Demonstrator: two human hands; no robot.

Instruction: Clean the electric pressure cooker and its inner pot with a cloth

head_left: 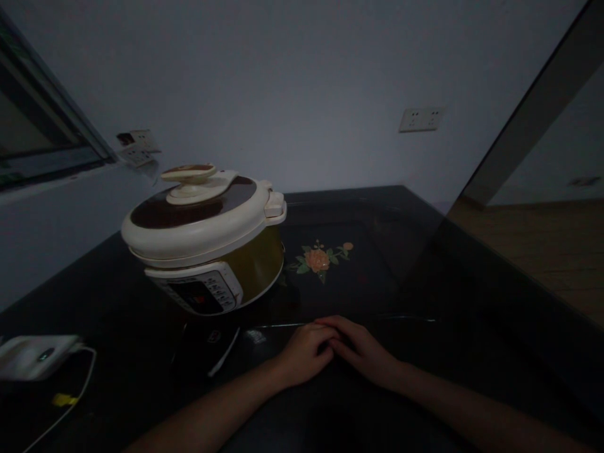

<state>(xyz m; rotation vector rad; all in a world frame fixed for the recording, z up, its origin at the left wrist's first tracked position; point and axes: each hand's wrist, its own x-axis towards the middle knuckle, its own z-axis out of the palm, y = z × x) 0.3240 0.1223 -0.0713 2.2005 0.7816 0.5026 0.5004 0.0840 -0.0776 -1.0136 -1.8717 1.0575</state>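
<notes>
My left hand and my right hand rest together on the dark glossy table, fingers folded over one another. The right fingers lie across the left ones, and no object shows between them. To the left of the hands lies a flat black item with a pale edge; its kind is unclear in the dim light. Behind it stands a white and gold electric pressure cooker, lid on, its button panel facing me. An orange flower design decorates the tabletop beyond the hands.
At the left edge sits a white device with a small lit display and a white cable bearing a yellow tag. Wall sockets are at the back right, others near the window. The table's right edge borders wooden floor.
</notes>
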